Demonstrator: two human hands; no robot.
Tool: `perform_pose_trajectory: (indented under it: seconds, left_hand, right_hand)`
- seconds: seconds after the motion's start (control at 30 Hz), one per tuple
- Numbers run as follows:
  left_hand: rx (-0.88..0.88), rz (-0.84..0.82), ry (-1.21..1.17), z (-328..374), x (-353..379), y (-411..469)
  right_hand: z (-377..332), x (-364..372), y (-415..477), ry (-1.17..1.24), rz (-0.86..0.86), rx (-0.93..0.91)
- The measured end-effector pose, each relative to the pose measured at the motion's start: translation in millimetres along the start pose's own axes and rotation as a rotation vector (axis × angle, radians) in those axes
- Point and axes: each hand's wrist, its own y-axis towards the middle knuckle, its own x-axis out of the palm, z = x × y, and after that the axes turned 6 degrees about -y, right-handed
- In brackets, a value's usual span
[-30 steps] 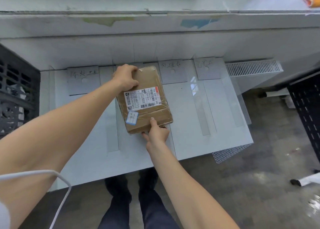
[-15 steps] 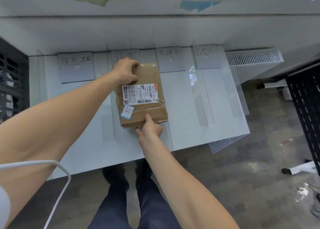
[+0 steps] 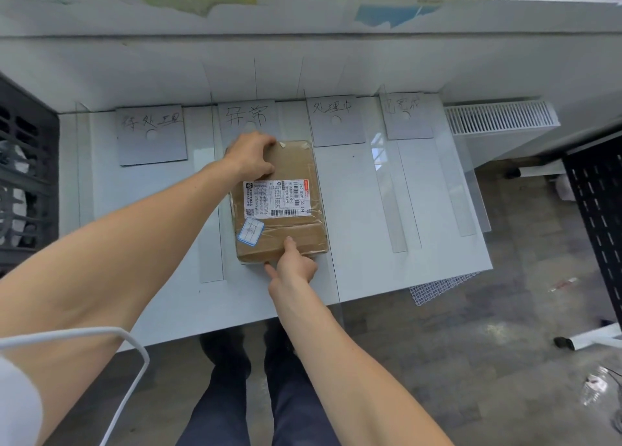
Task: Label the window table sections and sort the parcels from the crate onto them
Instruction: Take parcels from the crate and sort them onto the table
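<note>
A brown taped parcel [image 3: 296, 166] with a white shipping label and a small blue-edged sticker lies flat on the white window table [image 3: 370, 270], in the second section from the left. My left hand [image 3: 250, 157] grips its far left corner, fingers curled over the edge. My right hand [image 3: 294, 263] holds the near edge, thumb on top and fingers under it. Four grey label cards stand along the back: the first [image 3: 151, 135], the second [image 3: 249, 115] just beyond the parcel, the third [image 3: 336, 120] and the fourth [image 3: 407, 115], each handwritten.
A black slotted crate [image 3: 27, 176] stands at the left of the table. Clear strips [image 3: 397, 203] divide the sections. A white radiator [image 3: 501, 117] is at the right, a black perforated panel [image 3: 595, 216] beside it. My legs stand under the table's front edge.
The parcel has come down from a tilted hold to lie flat in the second section. Both hands stay on it. The view has dipped slightly.
</note>
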Motion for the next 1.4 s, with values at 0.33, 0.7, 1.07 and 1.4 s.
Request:
perform_pose_trajectory:
  seconds: [0.33,0.7,1.07,1.4]
  left_hand:
    - [-0.031,-0.005,-0.015,-7,-2,1]
    - [-0.103,0.240,0.059,-31,-40,-19]
    - [-0.167,0.509,0.379,-92,-159,-133]
    - [-0.352,0.813,0.436,-143,-258,-273]
  right_hand:
    - [4,0,1,-0.013,-0.051,-0.020]
    - [-14,-50,-6,-0.753,0.018,-1.018]
    - [-66,105,-98,-1.494,-0.066,-1.761]
    - [11,213,-236,-1.531,-0.416,-2.104]
